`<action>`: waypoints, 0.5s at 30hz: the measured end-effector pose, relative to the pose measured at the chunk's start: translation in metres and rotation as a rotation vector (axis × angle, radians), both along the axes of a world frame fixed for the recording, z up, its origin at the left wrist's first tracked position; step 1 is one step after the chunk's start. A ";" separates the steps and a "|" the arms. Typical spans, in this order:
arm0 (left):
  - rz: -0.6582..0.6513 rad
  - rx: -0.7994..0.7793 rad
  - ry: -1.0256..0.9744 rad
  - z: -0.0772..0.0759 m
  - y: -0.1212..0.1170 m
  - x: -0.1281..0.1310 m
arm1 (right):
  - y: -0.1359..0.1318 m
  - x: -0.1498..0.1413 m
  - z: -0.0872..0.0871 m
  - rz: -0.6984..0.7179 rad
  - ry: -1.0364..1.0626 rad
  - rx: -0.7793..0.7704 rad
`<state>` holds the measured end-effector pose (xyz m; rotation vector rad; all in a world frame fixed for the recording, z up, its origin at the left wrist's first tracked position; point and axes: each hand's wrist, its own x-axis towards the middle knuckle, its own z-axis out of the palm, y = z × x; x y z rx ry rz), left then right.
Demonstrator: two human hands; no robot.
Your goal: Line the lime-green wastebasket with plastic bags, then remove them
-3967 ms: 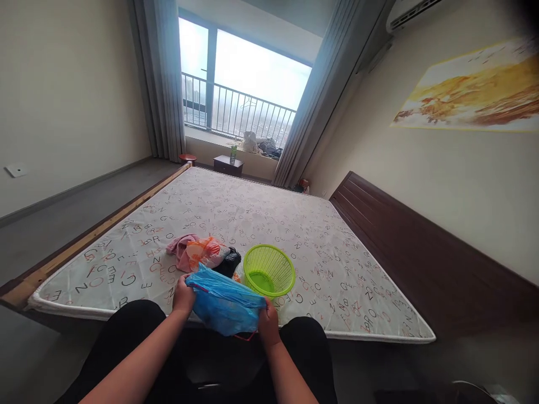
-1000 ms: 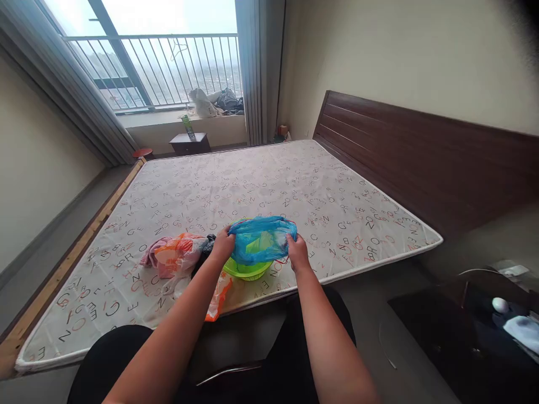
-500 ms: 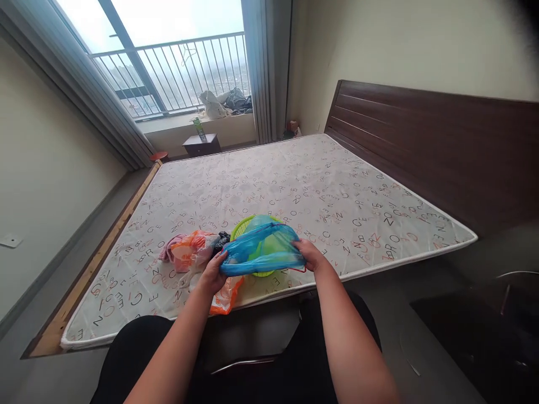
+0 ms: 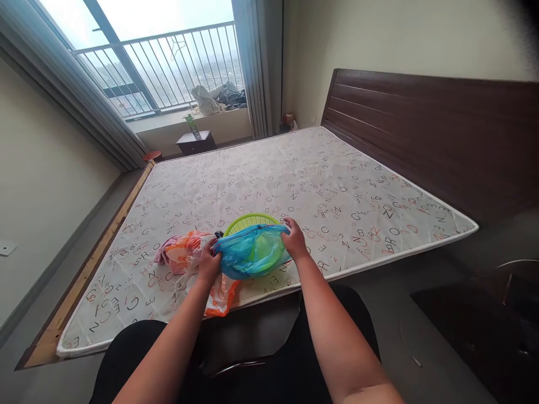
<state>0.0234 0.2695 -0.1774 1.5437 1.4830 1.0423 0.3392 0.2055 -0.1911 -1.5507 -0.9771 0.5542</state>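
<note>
A thin, see-through blue plastic bag is stretched between my two hands. My left hand is closed on its left end, and my right hand grips its upper right edge. Under and behind the bag lies a lime-green plastic basket, whose far rim shows above it and whose body shows dimly through the film. Left of my left hand sits a bundle of pink and orange plastic bags. An orange-and-white plastic bag hangs at the mattress edge below the hands.
The bare mattress with printed letters spreads ahead, its near edge at my knees. A dark wooden headboard stands on the right. A nightstand with a green bottle is beyond the far side, near the window.
The bag's opening edge has come down and toward the left, and its film now hangs rounder over the basket. My right hand has shifted left and up. The view has tilted slightly.
</note>
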 end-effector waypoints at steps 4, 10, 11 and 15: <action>-0.168 -0.029 0.171 0.020 0.048 0.014 | 0.014 0.001 0.011 0.083 -0.086 0.001; -0.267 -0.137 0.085 0.024 0.075 0.020 | 0.024 0.014 0.004 -0.052 -0.166 -0.183; -0.304 -0.124 0.060 0.024 0.075 0.021 | 0.024 0.014 0.003 -0.015 -0.206 -0.220; -0.335 -0.044 0.167 0.026 0.076 0.034 | 0.022 0.005 0.006 0.130 -0.367 -0.224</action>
